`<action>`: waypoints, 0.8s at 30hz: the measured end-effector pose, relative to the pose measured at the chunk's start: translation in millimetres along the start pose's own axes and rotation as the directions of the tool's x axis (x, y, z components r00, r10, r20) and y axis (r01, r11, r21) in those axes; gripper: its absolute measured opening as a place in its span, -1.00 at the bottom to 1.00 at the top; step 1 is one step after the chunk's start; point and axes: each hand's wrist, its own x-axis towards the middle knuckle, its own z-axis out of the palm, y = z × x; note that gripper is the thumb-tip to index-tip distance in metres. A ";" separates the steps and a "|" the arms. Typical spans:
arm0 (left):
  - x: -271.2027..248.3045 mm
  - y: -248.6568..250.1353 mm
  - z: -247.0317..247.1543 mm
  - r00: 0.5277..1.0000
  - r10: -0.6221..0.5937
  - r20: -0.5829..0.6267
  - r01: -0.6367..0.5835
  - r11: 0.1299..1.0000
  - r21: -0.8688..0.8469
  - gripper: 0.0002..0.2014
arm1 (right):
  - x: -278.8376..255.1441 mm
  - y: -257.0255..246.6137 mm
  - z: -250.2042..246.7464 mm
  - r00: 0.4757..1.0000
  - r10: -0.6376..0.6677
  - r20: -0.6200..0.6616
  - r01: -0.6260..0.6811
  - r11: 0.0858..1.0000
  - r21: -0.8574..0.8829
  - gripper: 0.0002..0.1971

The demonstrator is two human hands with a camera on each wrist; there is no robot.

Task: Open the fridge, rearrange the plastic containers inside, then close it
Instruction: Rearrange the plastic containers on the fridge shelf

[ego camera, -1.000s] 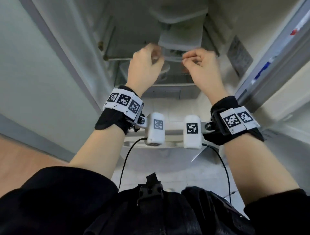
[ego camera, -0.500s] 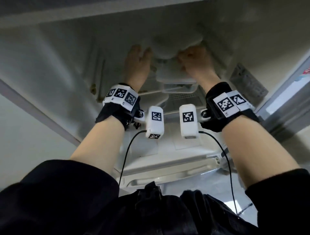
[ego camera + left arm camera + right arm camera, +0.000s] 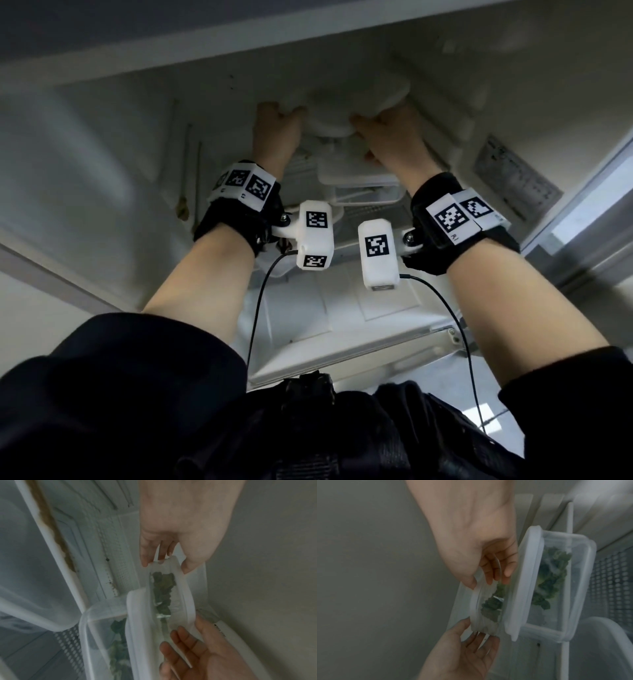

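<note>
A small clear container [image 3: 356, 102] with a white lid and green leaves inside is held up near the fridge ceiling. My left hand [image 3: 277, 126] pinches its left end and my right hand [image 3: 387, 137] pinches its right end. In the left wrist view, thumb and fingers of the left hand [image 3: 165, 565] clamp the container [image 3: 164, 595]; the right hand [image 3: 188, 649] grips the far end. The right wrist view shows the right hand [image 3: 481, 580], the container [image 3: 488, 608] and the left hand [image 3: 471, 649]. A second container of greens [image 3: 556, 581] lies right beside it.
Just under the held container sits a rectangular lidded container [image 3: 356, 174]. The open fridge door [image 3: 582, 212] stands at the right, and a label [image 3: 513, 178] is on the right inner wall. A translucent bin [image 3: 25, 574] and the perforated back panel [image 3: 120, 563] are close by.
Both hands have lifted the container from the lower shelf level up to the top of the fridge. The head view has tilted upward.
</note>
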 end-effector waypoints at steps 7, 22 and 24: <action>-42.2 18.3 0.4 0.996 0.084 -0.040 -0.090 0.982 -0.168 -0.78 | -24.5 -1.2 -11.3 0.992 0.065 -0.109 -0.052 0.992 0.118 -0.58; -177.3 29.2 22.4 0.971 0.111 -0.210 -0.192 0.885 -0.423 -0.76 | -135.7 10.6 -80.5 0.989 0.050 -0.137 0.016 0.898 0.440 -0.86; -198.8 27.1 30.8 0.968 0.120 -0.220 -0.207 0.877 -0.434 -0.80 | -152.2 21.0 -95.5 0.989 0.076 -0.126 -0.002 0.863 0.505 -0.81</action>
